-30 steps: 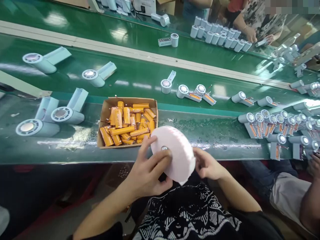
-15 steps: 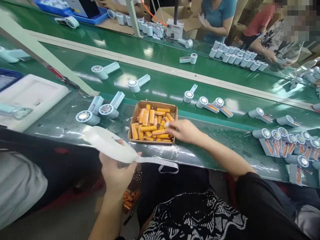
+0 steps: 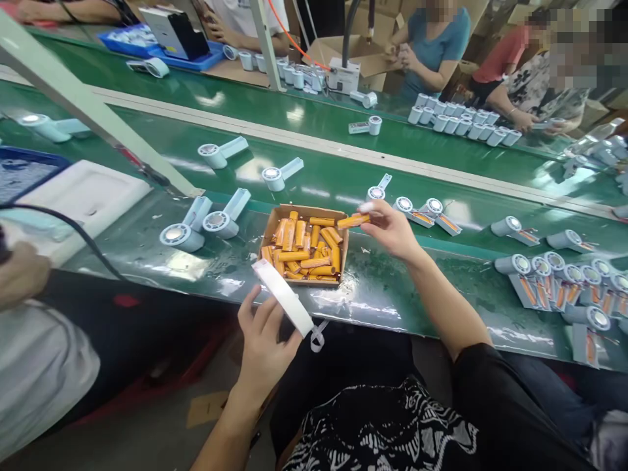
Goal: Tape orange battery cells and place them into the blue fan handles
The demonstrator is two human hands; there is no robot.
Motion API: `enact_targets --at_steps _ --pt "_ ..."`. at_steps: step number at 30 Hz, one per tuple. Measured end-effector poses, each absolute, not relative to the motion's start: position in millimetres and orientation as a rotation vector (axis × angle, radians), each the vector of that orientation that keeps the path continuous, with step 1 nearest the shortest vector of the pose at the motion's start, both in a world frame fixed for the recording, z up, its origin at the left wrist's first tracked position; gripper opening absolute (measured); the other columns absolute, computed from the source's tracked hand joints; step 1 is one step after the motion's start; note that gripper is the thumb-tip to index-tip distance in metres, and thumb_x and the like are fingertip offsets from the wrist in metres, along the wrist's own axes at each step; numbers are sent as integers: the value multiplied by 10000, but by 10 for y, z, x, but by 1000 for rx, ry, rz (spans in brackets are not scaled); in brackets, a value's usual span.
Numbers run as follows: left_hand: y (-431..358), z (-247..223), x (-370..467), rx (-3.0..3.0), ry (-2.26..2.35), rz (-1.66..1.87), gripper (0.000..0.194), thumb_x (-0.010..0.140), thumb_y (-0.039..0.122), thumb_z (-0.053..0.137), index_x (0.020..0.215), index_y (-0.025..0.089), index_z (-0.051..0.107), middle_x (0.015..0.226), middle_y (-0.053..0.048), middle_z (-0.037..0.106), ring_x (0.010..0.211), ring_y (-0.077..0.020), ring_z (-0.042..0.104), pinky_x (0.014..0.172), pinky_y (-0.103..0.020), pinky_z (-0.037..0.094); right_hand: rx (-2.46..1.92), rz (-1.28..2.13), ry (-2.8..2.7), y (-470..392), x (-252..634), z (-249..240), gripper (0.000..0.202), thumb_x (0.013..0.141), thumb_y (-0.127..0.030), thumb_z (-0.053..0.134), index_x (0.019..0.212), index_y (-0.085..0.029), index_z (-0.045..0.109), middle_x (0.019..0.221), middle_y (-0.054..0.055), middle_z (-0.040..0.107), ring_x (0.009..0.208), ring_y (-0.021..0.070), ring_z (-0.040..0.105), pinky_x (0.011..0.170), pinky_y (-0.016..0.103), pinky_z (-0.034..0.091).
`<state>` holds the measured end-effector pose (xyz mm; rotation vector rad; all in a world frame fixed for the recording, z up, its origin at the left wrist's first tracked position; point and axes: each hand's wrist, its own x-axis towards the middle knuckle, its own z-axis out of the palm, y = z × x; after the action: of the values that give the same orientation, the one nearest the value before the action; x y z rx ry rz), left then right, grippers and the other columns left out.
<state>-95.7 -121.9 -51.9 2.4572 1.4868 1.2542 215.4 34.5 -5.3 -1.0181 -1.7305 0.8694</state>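
My left hand (image 3: 267,333) grips a roll of white tape (image 3: 283,296), seen edge-on, in front of the box; a curled loose end of tape hangs at its right. Between the thumb and fingers of my right hand (image 3: 390,226) is an orange cylindrical battery (image 3: 353,221), held over the right back corner of a cardboard box (image 3: 338,283). Several more orange batteries (image 3: 299,256) lie jumbled inside that box. Left of the box, two pale blue fan-like housings with handles (image 3: 220,224) rest on the bench.
More housings lie along the green conveyor (image 3: 314,137). A cluster of housings with orange batteries in their handles (image 3: 554,268) stands at right. A slanted metal post (image 3: 98,104) crosses the left side, near a white tray (image 3: 93,190). Co-workers sit opposite and at left.
My right hand has risen out of the box with an orange battery. My left hand has moved right and turned the tape roll edge-on. A co-worker's hand has appeared at far left.
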Motion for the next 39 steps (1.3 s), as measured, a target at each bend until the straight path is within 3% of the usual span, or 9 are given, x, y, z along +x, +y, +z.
enact_targets --at_steps 3,6,10,16,20,25,27,31,39 --pt "-1195 -536 -805 2520 1347 1240 516 907 90 785 1372 221 604 1198 -145 711 1466 -451 493 1183 -673 459 -974 1144 -1332 -132 2413 -45 405 875 -418 844 1205 -266 665 1272 60 724 1080 231 776 1054 446 631" --pt "-1138 -566 -637 2597 1209 1210 495 896 59 748 1343 221 610 1194 -136 716 1438 -444 522 1179 -675 450 -1046 1198 -1246 -534 2560 -87 401 889 -408 823 1229 -271 661 1258 68 757 1042 234 797 1016 449 653" --pt "-1143 -599 -451 2643 1067 1106 504 874 32 714 1332 225 631 1194 -114 727 1364 -407 573 1155 -640 476 -1376 894 -1591 -869 2777 -248 424 905 -292 721 1325 -246 688 1225 88 807 1051 236 794 1033 435 631" --pt "-1277 -612 35 2637 1054 1006 443 885 97 782 1311 165 684 1210 -129 763 1225 -362 564 951 -450 567 -1593 570 -1659 -1102 2952 -766 423 844 -213 601 1234 -212 764 1159 92 837 985 225 808 978 397 644" --pt "-1129 -644 398 2711 1167 768 535 927 169 773 1447 108 665 1298 -171 754 1175 -390 586 948 -513 567 -1532 568 -1305 -1236 3041 -819 347 843 -224 616 1154 -221 770 1214 91 829 1120 232 801 1018 420 648" --pt "-1060 -537 588 2587 1079 767 621 984 344 764 1546 140 595 1559 -193 616 1416 -464 511 1142 -644 487 -1368 755 -1210 -1575 3043 -487 315 938 -211 651 1223 -262 778 1272 76 816 1151 245 802 996 436 676" --pt "-1081 -498 666 2358 883 806 615 1011 470 737 1527 158 616 1482 -179 678 1343 -389 611 1138 -552 529 -1303 822 -1266 -1683 2965 -375 344 982 -224 644 1297 -285 769 1325 77 798 1160 247 800 977 431 686" --pt "-1058 -540 840 1827 738 634 387 1047 492 660 1230 179 796 1066 -76 820 893 -225 745 864 -326 602 -1343 673 -1385 -1728 2836 -290 252 1018 -278 695 1234 -317 819 1394 60 768 1195 256 785 1014 452 685" --pt "-1095 -663 703 1080 702 544 563 905 696 778 979 139 816 726 -66 739 663 -200 677 674 -323 567 -1447 595 -1565 -1753 3086 -318 194 1031 -309 694 1105 -357 866 1127 3 850 986 231 837 898 409 732"
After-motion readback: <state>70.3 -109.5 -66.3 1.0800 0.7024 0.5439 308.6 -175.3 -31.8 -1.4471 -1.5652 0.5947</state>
